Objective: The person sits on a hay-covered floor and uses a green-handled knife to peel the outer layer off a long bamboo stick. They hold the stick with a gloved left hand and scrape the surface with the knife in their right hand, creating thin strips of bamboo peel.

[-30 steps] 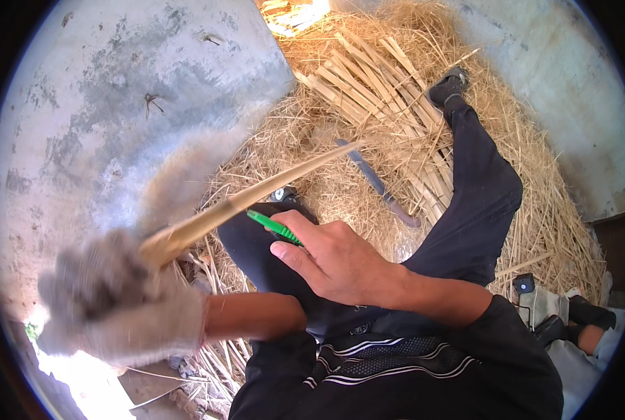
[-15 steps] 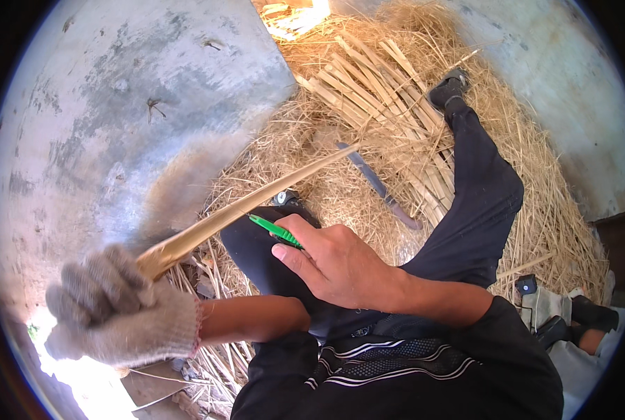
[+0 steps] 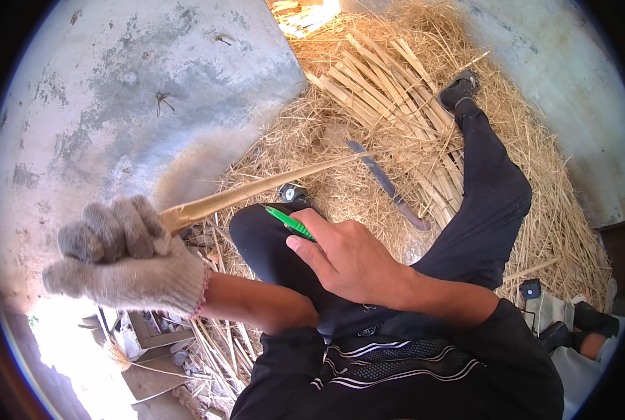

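My left hand [image 3: 127,259], in a grey-white knit glove, is closed round the thick end of a long split strip of bamboo or wood [image 3: 239,191]. The strip slants away to the upper right and thins toward its far tip. Bare and closed, my right hand [image 3: 354,255] grips a green-handled utility knife [image 3: 289,220] over my thigh. The knife points up and left, short of the strip; its blade is hard to make out. Beyond the strip's tip, a long dark-bladed machete [image 3: 386,183] lies on the shavings.
A pile of split strips [image 3: 396,98] lies on a bed of straw-like shavings [image 3: 529,175], my outstretched foot [image 3: 459,89] beside it. A worn grey wall [image 3: 151,84] rises at left. Broken scraps [image 3: 165,357] lie at lower left. Part of another person [image 3: 588,329] shows at lower right.
My left hand has risen with the strip, which now lies at a flatter slant. My right hand with the knife has shifted slightly right. The whole view has moved a little.
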Motion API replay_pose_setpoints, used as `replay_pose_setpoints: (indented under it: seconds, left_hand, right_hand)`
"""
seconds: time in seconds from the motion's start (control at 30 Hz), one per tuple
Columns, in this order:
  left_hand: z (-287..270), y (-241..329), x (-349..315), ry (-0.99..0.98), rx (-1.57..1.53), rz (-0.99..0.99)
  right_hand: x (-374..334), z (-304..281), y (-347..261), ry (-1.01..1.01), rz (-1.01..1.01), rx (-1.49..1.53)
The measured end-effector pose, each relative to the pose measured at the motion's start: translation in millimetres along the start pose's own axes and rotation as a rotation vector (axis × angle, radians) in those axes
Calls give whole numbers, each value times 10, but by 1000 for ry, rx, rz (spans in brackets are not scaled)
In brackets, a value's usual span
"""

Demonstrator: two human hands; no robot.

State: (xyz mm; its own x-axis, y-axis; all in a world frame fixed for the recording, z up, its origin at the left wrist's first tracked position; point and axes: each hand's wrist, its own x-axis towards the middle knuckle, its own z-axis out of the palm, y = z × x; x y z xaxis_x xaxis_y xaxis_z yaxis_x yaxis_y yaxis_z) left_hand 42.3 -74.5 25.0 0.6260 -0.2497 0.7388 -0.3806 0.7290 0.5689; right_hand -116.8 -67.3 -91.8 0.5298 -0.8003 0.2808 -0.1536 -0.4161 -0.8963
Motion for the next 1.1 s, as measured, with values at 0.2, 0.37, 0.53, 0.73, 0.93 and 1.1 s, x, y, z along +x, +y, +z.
replay_pose_setpoints:
  seconds: [0.2,0.37,0.53,0.73,0.93,1.1]
  left_hand:
    - [176,142,-136,211,-36,-103]
    - [30,93,-128,-192,-289,-83]
    - [76,62,-146,-135,-147,-57]
    - [40,52,-87,-66,9,19]
    - [-91,265,-90,-131,-245,-14]
    - [-224,386,-159,-35,-160,60]
  right_hand:
    - [12,78,29,52,-20,-67]
    - [6,145,256,89,27,-269]
    - [-80,165,949,42,288,-498]
    - [-31,-124,726,20,278,-504]
    - [-21,-66,43,-48,96,-251]
    - [-78,-28,154,-42,69,-105]
